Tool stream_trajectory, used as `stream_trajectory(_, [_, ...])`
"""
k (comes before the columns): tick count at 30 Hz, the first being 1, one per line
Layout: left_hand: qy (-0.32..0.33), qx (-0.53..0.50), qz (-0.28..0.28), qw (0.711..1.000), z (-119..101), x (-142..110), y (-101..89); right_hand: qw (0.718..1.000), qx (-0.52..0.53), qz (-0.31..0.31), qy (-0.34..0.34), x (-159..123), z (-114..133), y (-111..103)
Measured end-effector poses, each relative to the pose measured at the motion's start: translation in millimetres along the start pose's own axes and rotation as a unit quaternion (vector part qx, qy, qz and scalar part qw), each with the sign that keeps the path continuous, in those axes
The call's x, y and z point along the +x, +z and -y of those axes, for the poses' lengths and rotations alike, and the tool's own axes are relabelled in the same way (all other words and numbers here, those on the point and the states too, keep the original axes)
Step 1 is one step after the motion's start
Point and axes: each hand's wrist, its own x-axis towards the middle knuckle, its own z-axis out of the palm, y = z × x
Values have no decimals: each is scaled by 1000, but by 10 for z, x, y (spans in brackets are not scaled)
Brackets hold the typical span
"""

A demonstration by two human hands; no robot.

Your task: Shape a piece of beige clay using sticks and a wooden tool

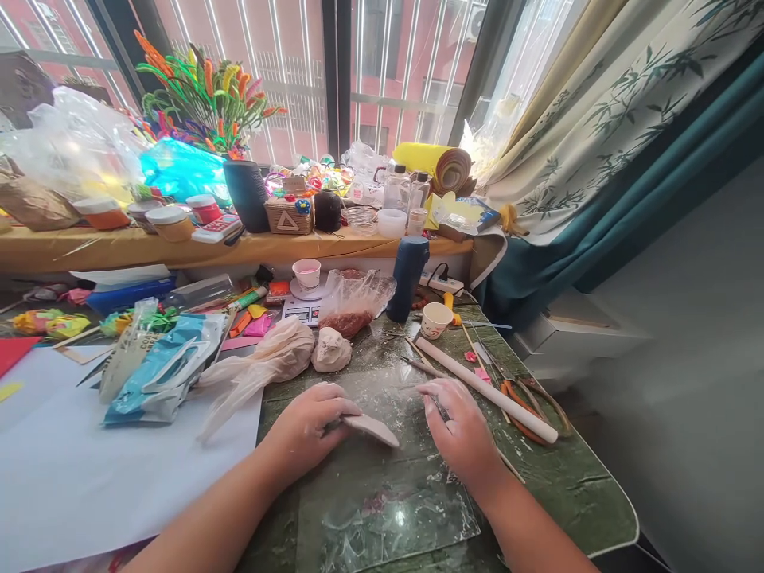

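Observation:
My left hand [313,426] grips a flat slab of pale clay [373,430] by its left end, holding it tilted over a clear plastic sheet [387,493]. To the right, my right hand [457,422] is closed with fingers curled round a thin tool, whose slim tip [411,387] points left toward the slab. Most of that tool is hidden by the fingers, so its kind is unclear. A lump of the same clay [331,350] sits beyond my left hand, beside a crumpled plastic bag [278,350]. White residue covers my fingertips and the sheet.
A pale rolling pin [486,390] lies diagonally on the right, near orange-handled pliers [522,410]. Behind stand a paper cup [437,318], a dark blue bottle [407,278] and a bag of reddish material [355,306]. White paper [60,477] and a blue packet [167,370] lie left.

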Motion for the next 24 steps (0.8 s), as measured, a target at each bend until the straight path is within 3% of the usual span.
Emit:
stream_trajectory(2, [31,-1,-54,998,-25,-35,-28,988,119,33,94,-45,131,68])
stream_trajectory(4, [57,1,-109,992,-42,-79,-49,943,262,92,187,-73,270,175])
stream_trajectory(7, [55,-5,-149,987,-47,-120,-40,862,415,163,240,-61,400,325])
stream_trajectory(9, [10,-46,-137,989,-40,-110,4,840,447,187,244,-36,411,377])
stream_trajectory(11, [-64,-135,-109,983,-28,-77,73,857,428,168,233,-18,378,391])
stream_trajectory(13, [-133,-267,-85,951,-14,-45,145,895,372,124,210,-15,331,383])
stream_trajectory(15, [-150,-351,-34,924,-8,-30,193,932,296,102,180,-22,299,365])
stream_trajectory(17, [-135,-321,-21,937,-22,-36,204,958,222,105,149,-32,292,336])
stream_trajectory(19, [-128,-176,-50,975,-62,-57,188,970,170,127,121,-39,300,292])
stream_trajectory(24, [-126,-73,-95,985,-191,-108,160,982,118,144,31,-59,268,188])
